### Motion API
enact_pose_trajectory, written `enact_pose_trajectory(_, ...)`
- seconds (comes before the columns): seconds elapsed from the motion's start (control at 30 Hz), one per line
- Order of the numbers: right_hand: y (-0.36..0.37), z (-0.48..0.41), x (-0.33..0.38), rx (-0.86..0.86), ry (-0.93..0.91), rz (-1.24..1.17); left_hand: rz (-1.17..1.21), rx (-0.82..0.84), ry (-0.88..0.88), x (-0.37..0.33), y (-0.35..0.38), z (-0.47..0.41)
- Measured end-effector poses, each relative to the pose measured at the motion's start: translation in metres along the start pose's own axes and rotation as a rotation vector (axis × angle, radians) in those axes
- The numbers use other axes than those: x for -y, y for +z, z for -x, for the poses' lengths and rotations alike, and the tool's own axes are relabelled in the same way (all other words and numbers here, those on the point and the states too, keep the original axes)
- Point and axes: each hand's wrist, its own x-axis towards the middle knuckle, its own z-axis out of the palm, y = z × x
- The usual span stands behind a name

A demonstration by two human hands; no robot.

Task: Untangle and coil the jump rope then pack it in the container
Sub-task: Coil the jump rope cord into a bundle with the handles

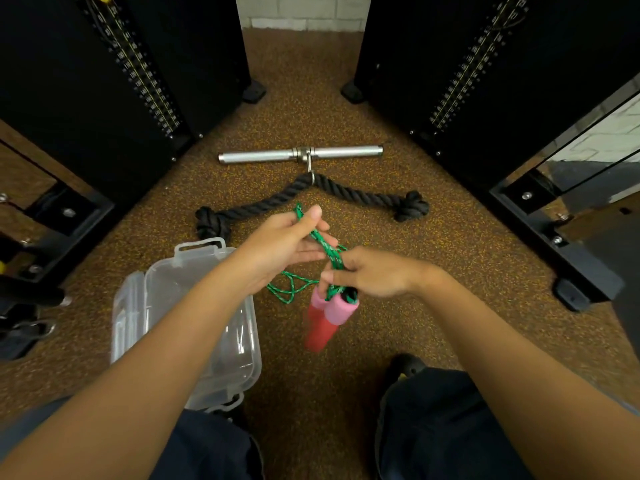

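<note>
Head view: jump rope (327,252) partly coiled, midair, centre. Left hand (289,242) pinching green loops; right hand (369,273) pinching bundle above pink-red handles (327,315). Loose loops remain. Clear container (194,320) at 8 o'clock, open; packing left.

I can't read a single word, brand or sign anywhere in front of me. The only markings are the small pale numerals running down the weight stack (138,69) to the left of the steel bar handle (300,154), and a matching column on the weight stack (474,64) to the right of it. Both rows are too small and blurred for me to make out any figure.
</note>
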Motion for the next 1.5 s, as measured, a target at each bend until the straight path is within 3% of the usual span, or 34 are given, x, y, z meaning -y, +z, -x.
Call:
enact_pose_trajectory(0.1,-0.006,0.002,-0.004,-0.068,0.026,-0.273,-0.247,0.022,-0.040,0.004,0.000,0.002)
enact_pose_trajectory(0.23,-0.014,0.002,-0.008,-0.214,0.088,-0.537,-0.625,0.303,-0.130,0.010,0.007,0.014)
enact_pose_trajectory(0.3,-0.014,0.000,-0.008,-0.269,0.105,-0.589,-0.825,0.264,-0.016,0.018,0.016,0.015)
enact_pose_trajectory(0.37,-0.013,-0.003,-0.010,-0.306,0.133,-0.636,-0.946,0.120,0.124,0.025,0.025,0.015)
enact_pose_trajectory(0.5,-0.016,-0.008,-0.015,-0.390,0.197,-0.680,-0.918,0.010,0.177,0.020,0.023,0.013)
enact_pose_trajectory(0.63,-0.018,-0.010,-0.023,-0.380,0.320,-0.497,-0.867,-0.046,0.100,0.007,0.012,0.011)
enact_pose_trajectory(0.77,-0.016,-0.011,-0.034,-0.382,0.424,-0.306,-0.684,0.003,-0.028,0.003,0.003,0.010)
enact_pose_trajectory(0.9,-0.020,-0.005,-0.028,-0.369,0.141,0.100,-0.508,0.066,-0.090,-0.001,0.001,0.010)
enact_pose_trajectory(1.0,-0.020,-0.004,-0.021,-0.317,0.017,0.221,-0.424,0.103,-0.127,-0.003,-0.001,0.010)
enact_pose_trajectory(1.17,-0.032,0.008,-0.023,-0.402,-0.073,0.002,-0.370,0.146,-0.222,-0.004,-0.014,0.012)
enact_pose_trajectory(1.33,-0.033,0.010,-0.017,-0.467,-0.166,-0.107,-0.560,0.300,-0.309,0.000,-0.013,0.017)
enact_pose_trajectory(1.4,-0.031,0.010,-0.011,-0.449,-0.205,-0.082,-0.512,0.323,-0.277,-0.006,-0.010,0.019)
enact_pose_trajectory(1.5,-0.021,0.006,-0.004,-0.394,-0.241,-0.024,-0.428,0.245,-0.055,-0.008,-0.008,0.017)
